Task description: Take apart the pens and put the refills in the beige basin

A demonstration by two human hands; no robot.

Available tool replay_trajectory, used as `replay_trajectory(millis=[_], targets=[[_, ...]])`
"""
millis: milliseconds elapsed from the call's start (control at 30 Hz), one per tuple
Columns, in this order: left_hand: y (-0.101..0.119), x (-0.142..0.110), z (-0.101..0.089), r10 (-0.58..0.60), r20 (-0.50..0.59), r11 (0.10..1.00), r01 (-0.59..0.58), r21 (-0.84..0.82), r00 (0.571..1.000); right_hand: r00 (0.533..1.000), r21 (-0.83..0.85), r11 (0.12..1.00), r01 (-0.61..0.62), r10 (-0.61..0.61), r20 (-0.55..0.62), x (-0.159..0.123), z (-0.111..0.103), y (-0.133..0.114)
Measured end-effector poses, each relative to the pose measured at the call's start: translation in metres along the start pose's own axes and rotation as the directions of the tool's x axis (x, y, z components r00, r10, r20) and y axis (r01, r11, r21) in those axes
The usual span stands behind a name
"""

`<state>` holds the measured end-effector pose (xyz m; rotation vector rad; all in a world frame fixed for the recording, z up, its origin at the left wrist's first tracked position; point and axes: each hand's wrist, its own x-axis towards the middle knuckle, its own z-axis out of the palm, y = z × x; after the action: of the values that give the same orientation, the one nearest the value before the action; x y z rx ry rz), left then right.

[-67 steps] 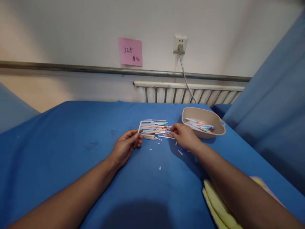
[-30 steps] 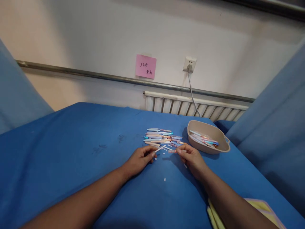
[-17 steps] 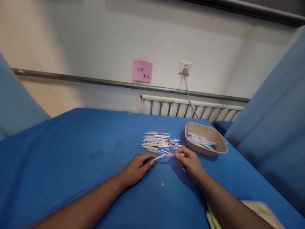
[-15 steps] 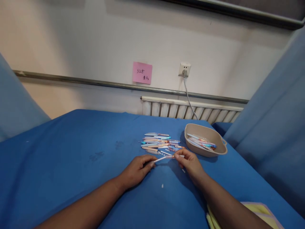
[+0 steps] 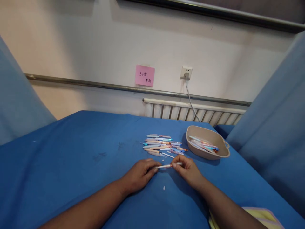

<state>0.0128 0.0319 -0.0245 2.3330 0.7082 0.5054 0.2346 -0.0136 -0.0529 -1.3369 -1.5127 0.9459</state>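
Between my two hands a slim white pen refill (image 5: 161, 167) runs into a pale pen barrel with orange-red marks (image 5: 169, 165), nearly level just above the blue cloth. My left hand (image 5: 140, 174) pinches the refill's left end between thumb and fingers. At the other side, my right hand (image 5: 190, 170) is closed round the barrel, whose white end sticks out past the fingers. Just beyond lies a pile of loose pen parts (image 5: 162, 143) in white, peach, blue and orange. A thin white stick (image 5: 168, 155) rests near my right fingertips, beside small white bits.
A beige basin (image 5: 222, 149) with several pens (image 5: 202, 143) in it stands at the right rear of the blue-covered table (image 5: 78, 159). One white scrap (image 5: 164, 188) lies in front of my hands. Yellow cloth (image 5: 262, 214) is under my right forearm. Blue curtains hang at both sides.
My hands have come slightly closer together, and less of the white refill shows between them. Refill and barrel now lie nearly in line, where they met at an angle before. The view has shifted slightly.
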Motion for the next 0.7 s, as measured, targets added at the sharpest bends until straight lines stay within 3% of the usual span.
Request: replay_trajectory(millis=[167,467,600,700], targets=[[0.005,-0.002,0.005,-0.071,-0.011,0.985,0.069,-0.160,0.997,0.996,-0.034,0.997,0.062,-0.060,0.070,-0.006,0.007,-0.004],[0.006,-0.002,0.012,-0.227,0.037,0.881,0.222,-0.418,0.973,0.993,-0.009,0.996,0.090,-0.089,0.077,-0.009,0.007,-0.011],[0.006,-0.002,0.012,-0.231,0.024,0.883,0.220,-0.415,0.973,0.993,-0.003,0.997,0.083,-0.082,0.084,-0.011,0.008,-0.013],[0.007,-0.002,0.012,-0.184,-0.060,0.926,0.153,-0.346,0.981,0.994,-0.004,0.997,0.082,-0.081,0.069,-0.012,0.010,-0.012]])
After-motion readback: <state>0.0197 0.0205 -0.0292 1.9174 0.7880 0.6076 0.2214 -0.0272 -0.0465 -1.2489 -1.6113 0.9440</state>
